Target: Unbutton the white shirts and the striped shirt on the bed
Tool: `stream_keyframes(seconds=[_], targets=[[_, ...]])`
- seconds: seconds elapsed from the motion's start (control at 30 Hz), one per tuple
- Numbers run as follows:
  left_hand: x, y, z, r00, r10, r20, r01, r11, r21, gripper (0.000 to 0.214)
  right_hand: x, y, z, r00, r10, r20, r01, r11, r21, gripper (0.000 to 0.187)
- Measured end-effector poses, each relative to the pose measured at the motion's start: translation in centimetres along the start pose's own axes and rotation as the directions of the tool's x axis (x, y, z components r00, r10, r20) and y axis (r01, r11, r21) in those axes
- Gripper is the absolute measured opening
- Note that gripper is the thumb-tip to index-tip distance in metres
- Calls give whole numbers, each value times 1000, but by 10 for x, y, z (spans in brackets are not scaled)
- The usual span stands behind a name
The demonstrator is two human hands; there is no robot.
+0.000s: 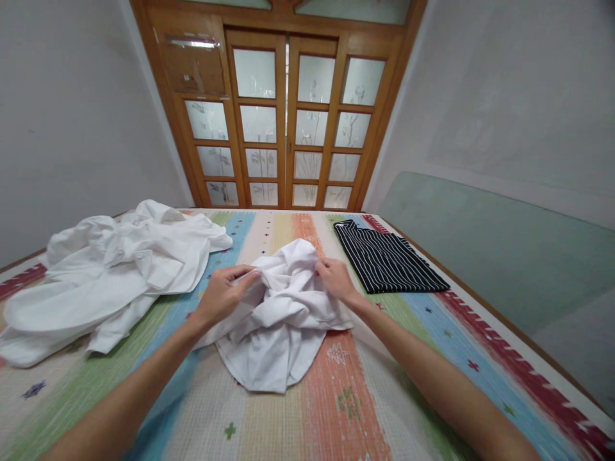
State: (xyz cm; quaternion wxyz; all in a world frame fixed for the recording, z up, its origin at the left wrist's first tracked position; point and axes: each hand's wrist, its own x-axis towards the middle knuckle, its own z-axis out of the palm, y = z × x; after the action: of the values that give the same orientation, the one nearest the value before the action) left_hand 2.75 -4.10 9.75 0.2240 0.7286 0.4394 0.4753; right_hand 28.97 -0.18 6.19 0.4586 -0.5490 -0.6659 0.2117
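A crumpled white garment lies bunched in the middle of the striped bed cover, its lower hem spread toward me. My left hand pinches its upper left part between thumb and fingers. On the opposite side, my right hand grips the fabric near the top right edge, with the fingertips partly hidden by folds. The cloth between the hands is twisted and creased, so I cannot tell exactly what kind of garment it is.
A heap of white clothing lies at the left. To the right is a folded black garment with white stripes. A pale green headboard-like panel runs along the right wall. Wooden glass-paned doors stand beyond the far edge.
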Motion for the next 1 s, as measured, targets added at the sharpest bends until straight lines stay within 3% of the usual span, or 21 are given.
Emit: stream_keyframes(seconds=[0.07,0.13,0.27,0.33,0.37,0.43,0.5,0.57,0.6,0.7,0.83,0.9,1.0], targets=[[3,-1,-13,986,12,-166,-5,999,43,22,19,-8,-17,972,117,-204,-70,972,225,26],[6,5,-20,953,62,-298,-32,994,104,21,37,-25,-29,950,170,-261,-37,894,447,23],[10,29,-22,803,272,-530,-145,952,269,18,53,-77,-32,944,-9,-329,214,775,594,27],[10,35,-22,765,343,-545,-184,928,325,17,49,-97,-26,963,-38,-267,200,763,614,34],[10,36,-23,785,353,-509,-197,922,334,16,45,-103,-21,983,-25,-180,134,770,624,38],[7,30,-24,876,314,-366,-208,931,300,18,33,-106,-10,993,39,107,-95,798,595,47],[2,19,-25,952,229,-204,-183,958,220,20,19,-99,3,898,126,422,-318,849,423,54],[-4,8,-26,985,147,-93,-135,983,127,21,5,-87,15,781,214,587,-378,910,172,56],[-7,4,-27,993,112,-47,-109,991,79,20,0,-80,20,759,238,607,-350,934,72,53],[-12,-6,-32,989,12,145,-2,998,-65,21,-10,-62,33,751,239,616,-243,967,-79,40],[-11,-6,-38,875,-41,483,56,998,-18,26,-9,-53,43,716,199,669,-202,977,-74,29],[-10,-1,-34,846,-95,525,34,992,125,31,-7,-53,45,713,175,679,-205,978,-37,28],[-11,8,-20,887,-137,442,-16,945,325,39,-6,-58,46,711,135,690,-251,965,70,28]])
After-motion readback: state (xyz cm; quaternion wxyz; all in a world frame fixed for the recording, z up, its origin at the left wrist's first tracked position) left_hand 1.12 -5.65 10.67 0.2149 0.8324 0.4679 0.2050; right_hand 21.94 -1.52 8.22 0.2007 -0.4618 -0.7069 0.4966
